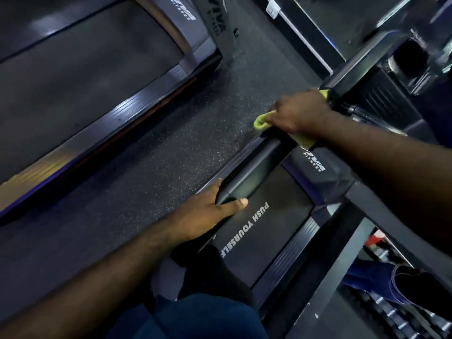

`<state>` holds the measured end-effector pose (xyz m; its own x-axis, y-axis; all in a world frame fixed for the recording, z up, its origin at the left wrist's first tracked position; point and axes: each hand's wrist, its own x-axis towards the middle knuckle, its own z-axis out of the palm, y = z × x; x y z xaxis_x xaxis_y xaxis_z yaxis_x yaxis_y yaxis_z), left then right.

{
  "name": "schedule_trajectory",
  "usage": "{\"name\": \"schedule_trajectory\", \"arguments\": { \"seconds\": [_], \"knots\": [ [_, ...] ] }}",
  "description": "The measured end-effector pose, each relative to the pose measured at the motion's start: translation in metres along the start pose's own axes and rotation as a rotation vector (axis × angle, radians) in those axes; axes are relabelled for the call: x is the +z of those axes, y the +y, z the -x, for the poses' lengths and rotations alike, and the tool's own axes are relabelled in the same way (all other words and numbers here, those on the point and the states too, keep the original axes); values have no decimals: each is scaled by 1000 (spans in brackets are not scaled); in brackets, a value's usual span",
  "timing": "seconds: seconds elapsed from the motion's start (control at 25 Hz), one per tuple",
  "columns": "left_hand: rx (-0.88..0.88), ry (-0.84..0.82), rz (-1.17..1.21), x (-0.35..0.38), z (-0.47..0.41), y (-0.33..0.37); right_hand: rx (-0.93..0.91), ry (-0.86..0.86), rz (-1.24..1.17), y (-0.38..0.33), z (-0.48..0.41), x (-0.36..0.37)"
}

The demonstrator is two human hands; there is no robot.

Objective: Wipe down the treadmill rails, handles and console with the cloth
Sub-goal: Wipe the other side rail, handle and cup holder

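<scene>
Head view: speckled dark floor (159, 155) beside treadmill (264, 231); left fingers (236, 204) around rail (254, 165), right fingers (280, 110) around cloth (260, 122).

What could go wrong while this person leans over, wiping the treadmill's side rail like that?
1. The left hand grips the side rail right beside the belt; if it slips, the leaning person may tip onto the belt.
2. The cloth is bunched under the right hand, with a loop poking out over the floor, so it might slide off the rail or wipe unevenly.
</scene>
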<state>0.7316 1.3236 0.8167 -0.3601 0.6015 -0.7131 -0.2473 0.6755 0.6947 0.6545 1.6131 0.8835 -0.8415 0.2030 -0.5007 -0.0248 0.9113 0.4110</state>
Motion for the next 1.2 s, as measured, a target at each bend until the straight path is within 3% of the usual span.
{"name": "schedule_trajectory", "arguments": {
  "seconds": [0.08,0.2,0.24,0.36,0.4,0.48,0.56,0.64,0.76,0.8,0.96,1.2],
  "knots": [
    [-17,33,-42,3,-6,14,-87,87,94,-19,4,15],
    [10,86,-64,5,-6,30,-268,153,-50,-42,33,7],
    [14,106,-91,7,-7,34,-259,125,-70,-24,29,5],
    [56,187,-175,17,-10,36,40,111,-82,52,-3,7],
    [46,196,-191,17,-11,33,62,102,-67,53,-6,11],
    [23,192,-180,16,-13,31,-69,155,19,21,1,23],
    [-5,172,-133,14,-12,34,-200,217,-62,-3,21,21],
    [-46,154,-89,14,-14,33,-165,143,-108,18,23,12],
    [-68,143,-73,15,-16,29,102,89,-72,57,2,3],
    [-68,153,-75,15,-16,30,120,57,-47,44,2,0],
    [-77,171,-81,13,-9,33,-100,-31,-90,-43,36,-5],
    [-34,49,133,4,-2,18,210,-303,13,18,-33,-16]
  ]
}}
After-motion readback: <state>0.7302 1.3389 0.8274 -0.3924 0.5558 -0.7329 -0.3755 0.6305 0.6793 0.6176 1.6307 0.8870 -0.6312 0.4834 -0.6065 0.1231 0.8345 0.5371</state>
